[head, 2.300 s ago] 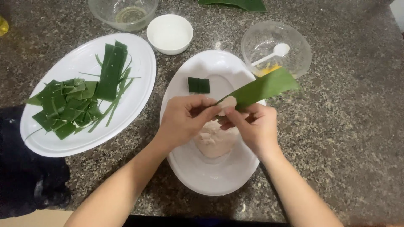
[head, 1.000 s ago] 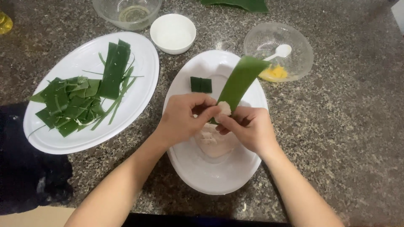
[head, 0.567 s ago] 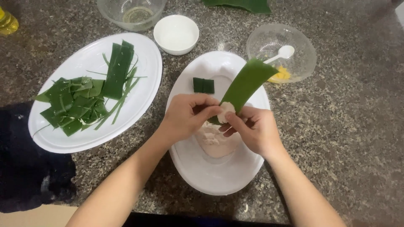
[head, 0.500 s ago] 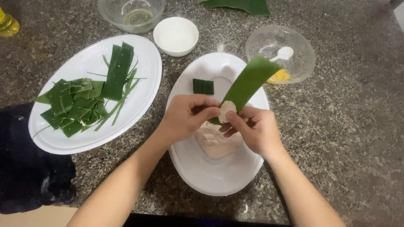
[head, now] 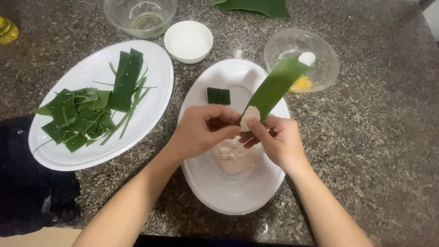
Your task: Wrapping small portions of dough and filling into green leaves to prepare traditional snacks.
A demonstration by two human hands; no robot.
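Both hands are meeting mid-frame: left hand [head: 203, 130] and right hand [head: 274, 137] pinching the leaf strip [head: 273, 89], steadying the pale filling [head: 250, 118] over the white plate [head: 238, 196].

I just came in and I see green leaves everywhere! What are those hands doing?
A person's left hand and right hand together hold a long green leaf strip with a small white lump of dough at its lower end, above an oval white plate. More pale dough and one folded green leaf parcel lie on that plate. A second white plate on the left holds cut leaf pieces.
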